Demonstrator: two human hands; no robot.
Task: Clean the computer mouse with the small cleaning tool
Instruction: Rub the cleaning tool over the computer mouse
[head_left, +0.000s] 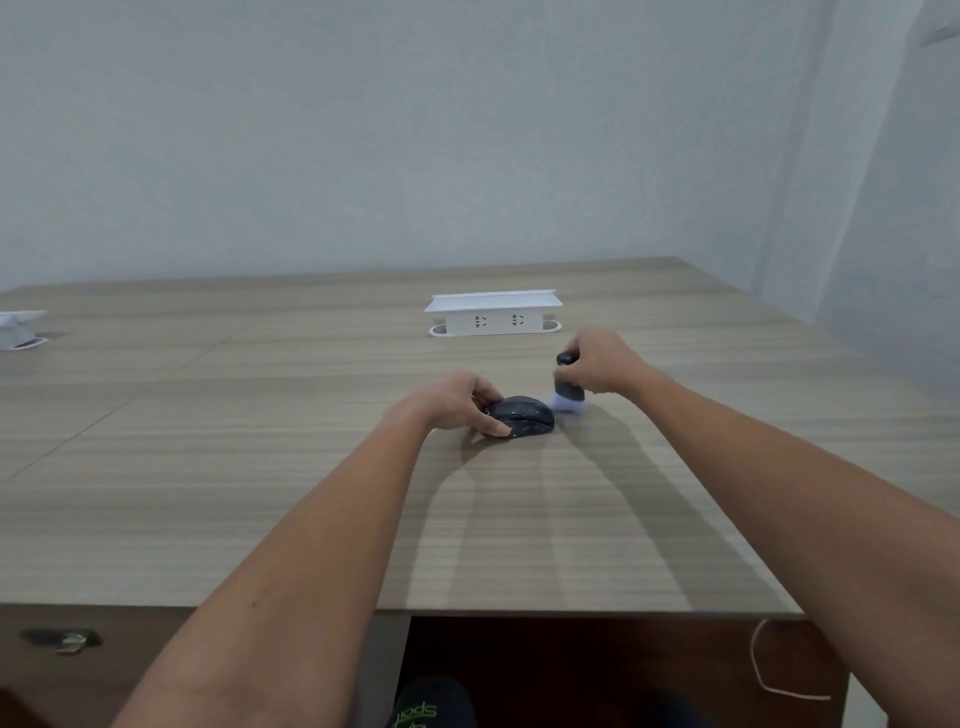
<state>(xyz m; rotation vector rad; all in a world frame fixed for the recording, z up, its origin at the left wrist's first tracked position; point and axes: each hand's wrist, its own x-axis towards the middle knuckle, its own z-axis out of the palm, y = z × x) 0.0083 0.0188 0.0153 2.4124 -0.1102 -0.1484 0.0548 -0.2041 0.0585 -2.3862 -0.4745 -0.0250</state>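
A dark computer mouse (522, 417) lies on the wooden table (260, 493), a little right of centre. My left hand (447, 402) grips its left side, thumb on the near edge and fingers over the far edge. My right hand (602, 364) holds a small cleaning brush (568, 392) upright by its dark handle. The brush's pale bristles point down and touch the table right beside the mouse's right end. The bristles look blurred.
A white raised power socket box (493, 314) stands behind the hands. Another white box (18, 330) sits at the far left edge. The table's near edge runs across the bottom, with a white cord (769, 670) hanging at its right corner.
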